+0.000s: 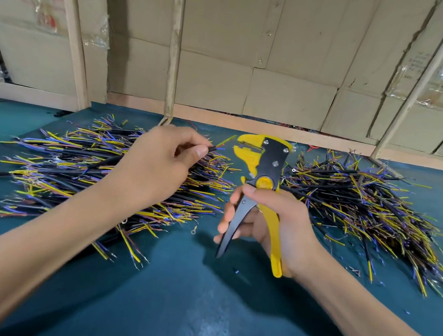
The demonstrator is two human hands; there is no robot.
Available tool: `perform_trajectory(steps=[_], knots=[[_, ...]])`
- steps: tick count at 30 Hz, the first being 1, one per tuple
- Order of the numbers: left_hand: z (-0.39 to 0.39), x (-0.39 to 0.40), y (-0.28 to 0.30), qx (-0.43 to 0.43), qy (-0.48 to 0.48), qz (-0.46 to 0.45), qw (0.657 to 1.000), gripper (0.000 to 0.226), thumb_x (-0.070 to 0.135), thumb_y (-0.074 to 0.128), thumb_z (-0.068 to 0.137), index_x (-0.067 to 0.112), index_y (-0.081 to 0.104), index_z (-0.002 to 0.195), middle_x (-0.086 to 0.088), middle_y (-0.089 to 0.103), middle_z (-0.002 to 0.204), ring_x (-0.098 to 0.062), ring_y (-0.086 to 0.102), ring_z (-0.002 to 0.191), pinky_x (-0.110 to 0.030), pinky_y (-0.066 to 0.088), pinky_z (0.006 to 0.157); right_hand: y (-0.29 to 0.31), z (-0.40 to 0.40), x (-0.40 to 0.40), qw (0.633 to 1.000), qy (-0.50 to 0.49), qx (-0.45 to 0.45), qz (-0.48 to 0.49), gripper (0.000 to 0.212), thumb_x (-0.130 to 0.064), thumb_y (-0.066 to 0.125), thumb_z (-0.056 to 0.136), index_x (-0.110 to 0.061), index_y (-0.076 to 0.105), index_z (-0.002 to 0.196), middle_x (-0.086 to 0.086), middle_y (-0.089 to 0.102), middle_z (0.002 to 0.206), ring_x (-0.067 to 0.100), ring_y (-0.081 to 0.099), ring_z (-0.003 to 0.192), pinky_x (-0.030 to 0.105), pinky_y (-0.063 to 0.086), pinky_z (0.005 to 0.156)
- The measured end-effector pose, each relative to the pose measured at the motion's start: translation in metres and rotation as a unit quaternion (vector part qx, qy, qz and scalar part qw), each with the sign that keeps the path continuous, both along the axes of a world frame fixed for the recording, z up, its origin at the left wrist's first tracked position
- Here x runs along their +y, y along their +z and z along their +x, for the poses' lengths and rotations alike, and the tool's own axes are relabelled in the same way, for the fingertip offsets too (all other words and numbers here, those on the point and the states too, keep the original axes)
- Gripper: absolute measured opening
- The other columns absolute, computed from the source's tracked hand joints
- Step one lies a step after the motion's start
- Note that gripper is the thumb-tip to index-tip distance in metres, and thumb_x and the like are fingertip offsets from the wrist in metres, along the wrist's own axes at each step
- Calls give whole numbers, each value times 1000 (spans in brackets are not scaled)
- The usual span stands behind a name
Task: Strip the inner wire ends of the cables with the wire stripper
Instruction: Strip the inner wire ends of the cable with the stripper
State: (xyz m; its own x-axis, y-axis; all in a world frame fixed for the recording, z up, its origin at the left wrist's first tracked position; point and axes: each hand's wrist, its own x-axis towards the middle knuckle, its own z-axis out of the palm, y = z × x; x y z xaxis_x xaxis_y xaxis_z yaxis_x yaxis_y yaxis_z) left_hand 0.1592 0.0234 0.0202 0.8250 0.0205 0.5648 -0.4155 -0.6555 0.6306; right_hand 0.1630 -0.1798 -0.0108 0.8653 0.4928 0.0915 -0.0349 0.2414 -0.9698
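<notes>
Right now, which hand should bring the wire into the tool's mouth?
The left hand. It already pinches the thin black cable, whose coloured wire ends point at the open head of the yellow and black wire stripper. The right hand is busy holding the stripper's handles.

Left hand (160,163) above left heap of short black cables with yellow and blue inner wires (89,174), pinching one black cable (212,149) at heap's right edge. Yellow and black wire stripper (263,170) in right hand (276,224), upright, between both heaps. Right heap of same cables (370,204) right of stripper. All on teal table mat (193,297). Cardboard wall with wooden battens (248,64) behind table.
</notes>
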Motion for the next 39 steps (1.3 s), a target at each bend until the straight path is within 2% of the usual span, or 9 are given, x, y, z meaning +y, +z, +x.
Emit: perform_trajectory(steps=[5, 7, 10, 12, 17, 24, 29, 36, 39], knots=[[-2, -1, -2, -88, 45, 45, 994, 14, 13, 59, 100, 15, 73, 104, -2, 58, 90, -13, 53, 88, -22, 40, 80, -3, 5, -3, 999, -23, -49, 8, 21, -22, 62, 84, -3, 68, 79, 24, 61, 73, 41, 66, 66, 75, 51, 75], [-3, -3, -3, -120, 49, 40, 991, 15, 11, 59, 100, 13, 73, 105, 1, 56, 90, -7, 49, 87, -13, 38, 81, -4, 4, -4, 998, -27, -60, 1, 20, -21, 62, 85, -3, 69, 80, 24, 61, 74, 41, 66, 65, 79, 47, 76], [-5, -4, -4, -161, 55, 43, 985, 15, 9, 59, 99, 11, 72, 108, 14, 48, 89, 7, 47, 85, -2, 30, 81, -4, 2, -3, 996, -23, -83, -7, 18, -18, 62, 87, -5, 71, 79, 25, 62, 75, 41, 66, 66, 74, 52, 73], [-5, -5, -6, -176, 54, 49, 982, 16, 7, 59, 99, 9, 72, 109, 9, 48, 91, 13, 47, 88, -2, 29, 82, -3, 1, -3, 995, -22, -94, -12, 17, -17, 61, 88, -6, 71, 79, 24, 63, 74, 41, 66, 66, 74, 52, 73], [-5, -6, -9, -204, 61, 61, 975, 15, 4, 59, 99, 3, 70, 108, -3, 52, 98, 0, 44, 89, -3, 31, 85, -4, -2, -2, 991, -40, -123, -35, 17, -19, 62, 88, -10, 72, 79, 20, 66, 74, 41, 68, 67, 82, 47, 73], [-4, -7, -12, -244, 48, 93, 964, 15, 4, 60, 98, 0, 69, 108, -12, 56, 98, -7, 47, 92, -7, 35, 85, -6, -2, 1, 990, -46, -124, -44, 16, -21, 63, 87, -14, 75, 77, 18, 67, 73, 41, 69, 67, 79, 50, 73], [-6, -9, -12, -254, 39, 88, 962, 15, 4, 61, 98, 1, 70, 109, -12, 58, 98, -6, 48, 91, -6, 35, 85, -4, -4, 1, 994, -12, -108, -29, 18, -19, 61, 87, -13, 74, 76, 19, 65, 73, 40, 68, 67, 60, 59, 67], [-12, -15, -11, -215, 31, 36, 976, 12, 12, 64, 98, 11, 73, 105, 5, 56, 93, 0, 54, 86, -5, 35, 77, 1, -5, 0, 997, 16, -79, -13, 18, -16, 58, 86, -7, 69, 75, 23, 62, 70, 41, 66, 61, 40, 55, 56], [-13, -17, -11, -194, 18, 14, 981, 13, 18, 63, 98, 14, 73, 105, 9, 57, 89, -1, 55, 86, -7, 36, 77, -2, -4, -1, 997, 20, -79, -5, 18, -16, 57, 85, -5, 67, 74, 24, 60, 67, 40, 64, 59, 58, 54, 60]])
